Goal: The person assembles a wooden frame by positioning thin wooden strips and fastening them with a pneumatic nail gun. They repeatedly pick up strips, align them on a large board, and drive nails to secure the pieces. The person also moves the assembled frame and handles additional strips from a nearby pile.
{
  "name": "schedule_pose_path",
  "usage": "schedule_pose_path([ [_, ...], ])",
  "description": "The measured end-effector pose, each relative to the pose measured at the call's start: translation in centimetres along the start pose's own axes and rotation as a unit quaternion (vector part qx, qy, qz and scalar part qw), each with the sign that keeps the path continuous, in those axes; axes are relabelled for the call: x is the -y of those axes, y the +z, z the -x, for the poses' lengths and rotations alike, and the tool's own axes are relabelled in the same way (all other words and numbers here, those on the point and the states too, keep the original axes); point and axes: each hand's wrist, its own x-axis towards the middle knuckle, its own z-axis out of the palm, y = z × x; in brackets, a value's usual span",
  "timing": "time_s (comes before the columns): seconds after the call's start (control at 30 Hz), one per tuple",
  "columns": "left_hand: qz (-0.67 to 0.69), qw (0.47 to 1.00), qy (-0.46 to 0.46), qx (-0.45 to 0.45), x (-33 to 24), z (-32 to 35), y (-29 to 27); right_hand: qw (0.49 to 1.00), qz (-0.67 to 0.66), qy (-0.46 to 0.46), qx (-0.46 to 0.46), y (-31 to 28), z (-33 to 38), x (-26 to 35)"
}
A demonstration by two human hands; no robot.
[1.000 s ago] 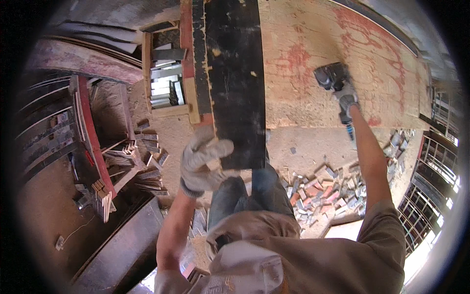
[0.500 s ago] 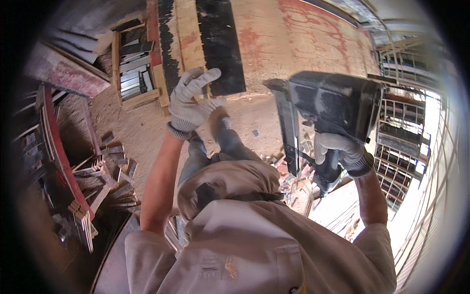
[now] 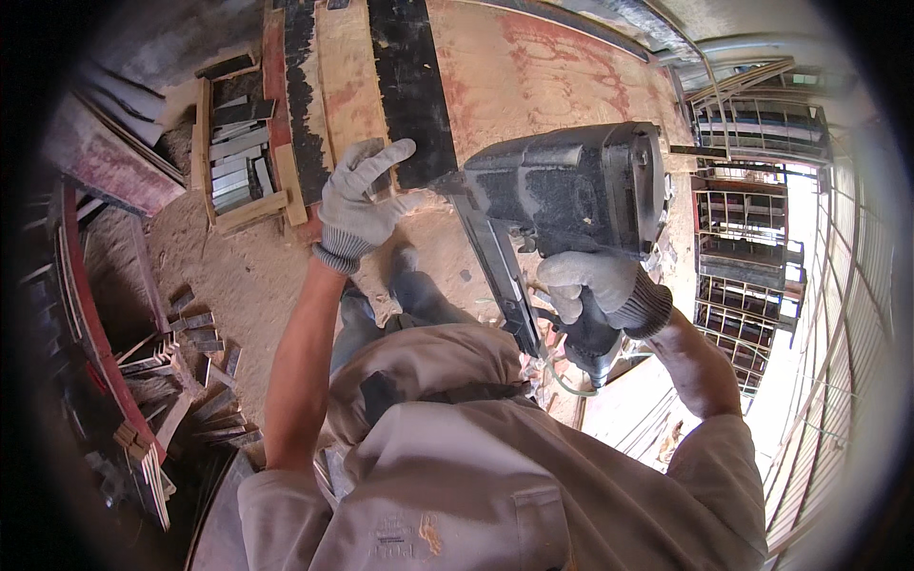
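Clenched round the handle of a bulky black plastic nail gun (image 3: 562,176), the grey-gloved right hand (image 3: 602,287) held it up before the body, its long dark magazine (image 3: 505,278) slanting back towards the waist. A second earlier, tool and hand had been out over a wide pale wooden panel streaked with red (image 3: 547,62); since then they had come back close, then leftward. That left the nose, I judged, near the pale-gloved left hand (image 3: 365,198), whose fingers were spread, pinching nothing I could make out. Beside those fingers ended a long black flat strip (image 3: 416,86); whether they touched it I couldn't tell. Farther left stood an open wooden frame (image 3: 249,212) holding grey slats (image 3: 238,145), with scattered wood offcuts (image 3: 195,322) nearer the person.
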Motion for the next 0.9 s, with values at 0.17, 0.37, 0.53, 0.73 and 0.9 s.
schedule_pose_path([
  [0.17, 0.003, 1.0, 0.004, 0.0, -0.1, -0.3, 0.0, 1.0, -0.008, -0.019, -0.016, 0.4, -0.1, 0.1],
  [0.37, 0.023, 1.0, 0.004, -0.001, 0.1, -0.2, 0.0, 1.0, 0.005, -0.022, -0.011, 0.6, -0.1, 0.0],
  [0.53, 0.028, 0.999, 0.005, -0.014, 0.2, -0.1, 0.1, 1.0, -0.013, -0.003, -0.011, 1.1, 0.6, 1.1],
  [0.73, -0.023, 0.999, -0.018, -0.014, 0.1, 0.0, 0.0, 0.999, -0.009, 0.026, -0.023, 1.8, 0.8, 2.2],
  [0.9, -0.003, 1.0, 0.002, -0.015, 0.0, -0.2, -0.3, 0.999, -0.018, 0.015, -0.022, 2.1, 0.0, 1.5],
])
